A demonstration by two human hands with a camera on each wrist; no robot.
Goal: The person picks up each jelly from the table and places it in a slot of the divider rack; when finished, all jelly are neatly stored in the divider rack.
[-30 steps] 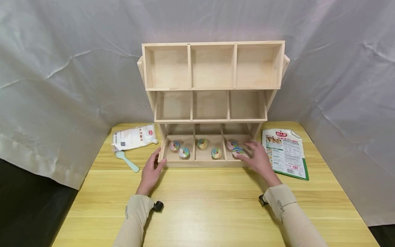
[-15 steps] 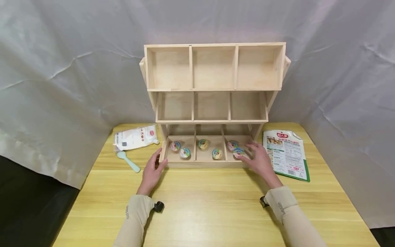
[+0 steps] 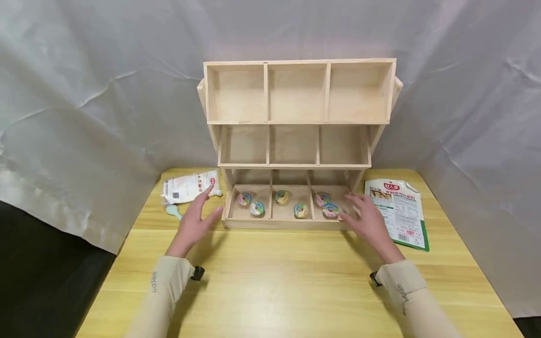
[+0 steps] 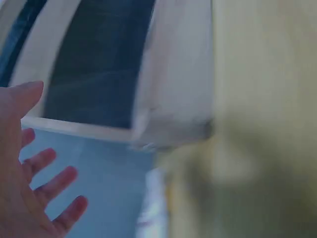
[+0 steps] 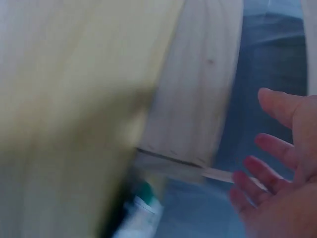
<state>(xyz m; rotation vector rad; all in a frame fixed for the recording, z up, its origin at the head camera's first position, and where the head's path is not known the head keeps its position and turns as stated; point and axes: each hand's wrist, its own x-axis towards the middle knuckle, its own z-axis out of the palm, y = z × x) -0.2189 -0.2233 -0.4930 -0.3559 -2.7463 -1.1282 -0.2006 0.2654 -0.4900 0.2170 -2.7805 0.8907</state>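
A pale wooden rack (image 3: 298, 225) stands at the back of the table, with three tiers split into compartments. In its bottom tier lie small lidded cups, two per compartment: pink (image 3: 244, 199) and white (image 3: 257, 209) at left, two yellowish cups (image 3: 282, 197) in the middle, two pink cups (image 3: 330, 210) at right. My left hand (image 3: 193, 224) is off the tier's left end, fingers spread and holding nothing; the left wrist view shows it (image 4: 29, 183) apart from the wood. My right hand (image 3: 368, 223) is by the right end, fingers (image 5: 270, 148) loosely spread, nothing in them.
Left of the rack lies a white pouch (image 3: 190, 187) with a spout. A mint-green spoon (image 3: 173, 210) is beside it, partly hidden by my left hand. A white and green printed packet (image 3: 401, 213) lies at right. Grey curtains (image 3: 101, 117) surround the table.
My left hand has come off the rack's left end and moved left, now covering part of the spoon. The right hand has drawn slightly right. The cups stay in place; the view has shifted slightly.
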